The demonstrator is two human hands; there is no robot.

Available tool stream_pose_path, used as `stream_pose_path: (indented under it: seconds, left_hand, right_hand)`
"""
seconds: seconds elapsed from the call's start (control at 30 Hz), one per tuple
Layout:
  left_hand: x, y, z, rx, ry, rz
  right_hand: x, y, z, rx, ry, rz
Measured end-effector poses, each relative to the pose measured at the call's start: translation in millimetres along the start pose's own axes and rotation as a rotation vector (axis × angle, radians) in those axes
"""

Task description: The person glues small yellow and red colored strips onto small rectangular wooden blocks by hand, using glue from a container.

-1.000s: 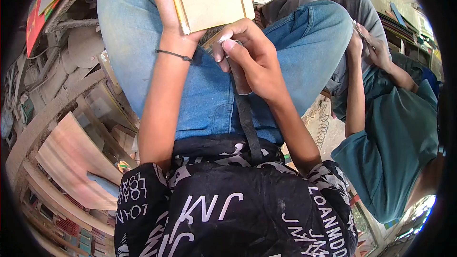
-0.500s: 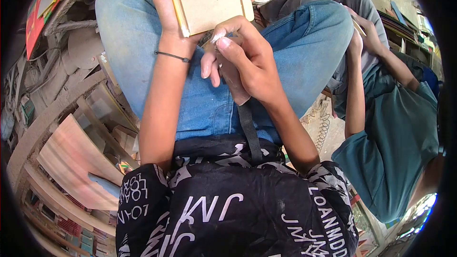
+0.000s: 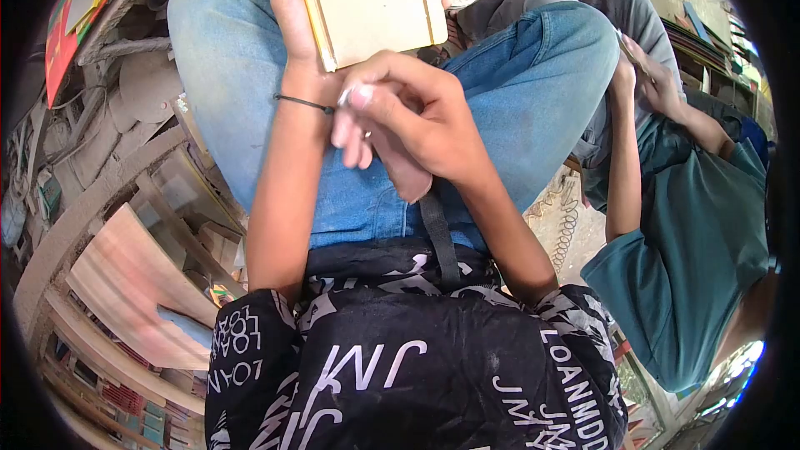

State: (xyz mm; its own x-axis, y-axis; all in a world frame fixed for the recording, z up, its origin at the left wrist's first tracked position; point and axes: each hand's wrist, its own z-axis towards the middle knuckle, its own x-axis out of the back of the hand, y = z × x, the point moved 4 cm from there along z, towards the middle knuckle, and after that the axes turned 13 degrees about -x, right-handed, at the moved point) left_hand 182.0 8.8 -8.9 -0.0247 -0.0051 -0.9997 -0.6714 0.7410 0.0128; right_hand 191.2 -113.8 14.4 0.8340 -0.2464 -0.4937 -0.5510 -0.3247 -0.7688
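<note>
Landmark: square board (image 3: 379, 0), tan, with a yellow edge strip, at top of view above the blue-jeaned knees (image 3: 533, 75).

Left hand (image 3: 292, 12): closed around the board's left edge, thumb side up; black cord (image 3: 304, 102) around the wrist just below the board.

Right hand (image 3: 408, 121): just below the board's lower edge, not touching it; fingers curled shut on a small dark pad (image 3: 404, 175); fingertips whitish.

Right of the board: a co-worker's hands (image 3: 646, 75), teal shirt (image 3: 700, 258).

Left of and below the board: stacked wooden panels (image 3: 133, 283).
</note>
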Motion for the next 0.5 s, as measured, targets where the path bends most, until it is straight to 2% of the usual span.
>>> stream_pose_path:
  seconds: [0.03,0.1,0.27,0.37,0.43,0.5]
  left_hand:
    - [-1.7,-1.2,-0.3,0.03,-0.03,-0.079]
    - [-1.1,-1.9,-2.1,0.023,-0.037,-0.03]
    - [-3.0,-3.2,-2.2,0.009,0.004,0.028]
    - [-0.7,-3.2,-2.7,0.025,-0.008,0.022]
    - [0.3,-2.4,-3.8,-0.008,-0.009,0.037]
    - [-1.0,-3.6,-3.8,0.003,-0.005,0.023]
  right_hand:
    - [1.8,1.0,0.8,0.001,0.002,0.001]
    - [1.4,2.1,1.5,-0.003,-0.071,-0.111]
    - [4.7,1.5,-1.7,-0.02,0.103,-0.218]
    - [6.5,-0.8,0.7,0.094,0.155,-0.27]
    - [7.6,-4.0,-0.3,0.234,0.183,-0.423]
    - [6.1,-5.2,-2.0,0.219,0.235,-0.377]
